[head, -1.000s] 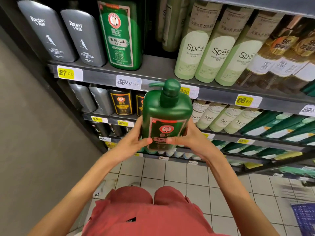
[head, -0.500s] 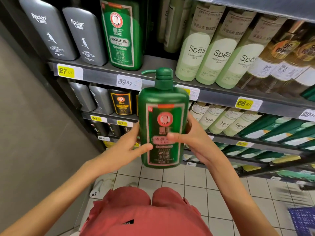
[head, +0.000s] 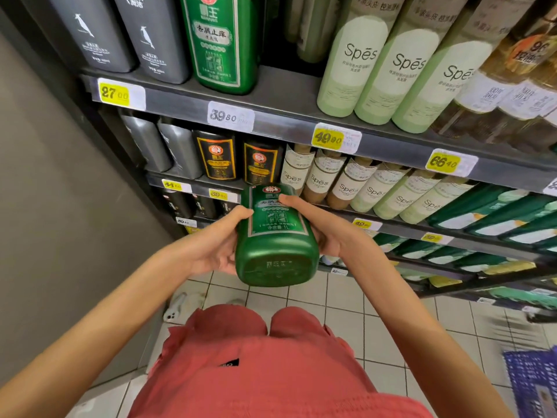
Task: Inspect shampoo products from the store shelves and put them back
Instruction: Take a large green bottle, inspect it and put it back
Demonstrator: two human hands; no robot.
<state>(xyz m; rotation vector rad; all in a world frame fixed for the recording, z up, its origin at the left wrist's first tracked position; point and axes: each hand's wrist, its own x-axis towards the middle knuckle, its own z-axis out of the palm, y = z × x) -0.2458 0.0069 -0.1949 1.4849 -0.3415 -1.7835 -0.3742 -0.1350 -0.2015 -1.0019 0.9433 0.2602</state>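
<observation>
Nearest me is the base of the green shampoo btl (head: 275, 236), tipped so the bottom faces me and the pump end points away toward the shelves. The pump itself is out of sight. Label says 1L, so it's prob heavy, and I've only got it by the sides. If either palm slides on that glossy plastic, it drops onto the tile floor (head: 301, 300) by my feet and the cap could crack or leak. Tipped like this, a loose pump could also dribble; can't tell if it's locked.

Farther out, the hidden pump end seems to aim at the black btls (head: 215, 155) on the 2nd shelf, so a push fwd w/o looking could knock one. Farthest, the gap on the upper shelf (head: 289, 86), right of the matching green btl (head: 223, 40) and above the 39.80 tag (head: 230, 116), looks like its home. Going in tilted could clip the shelf edge or the Spes btls (head: 355, 61).

Pose: both forearms come up from below, elbows out. L hand (head: 217, 239) cups the btl's left side, thumb up at the label edge. R hand (head: 325, 230) wraps the right side, thumb laid across the label. Both are grasping the btl; fingers underneath aren't visible.
</observation>
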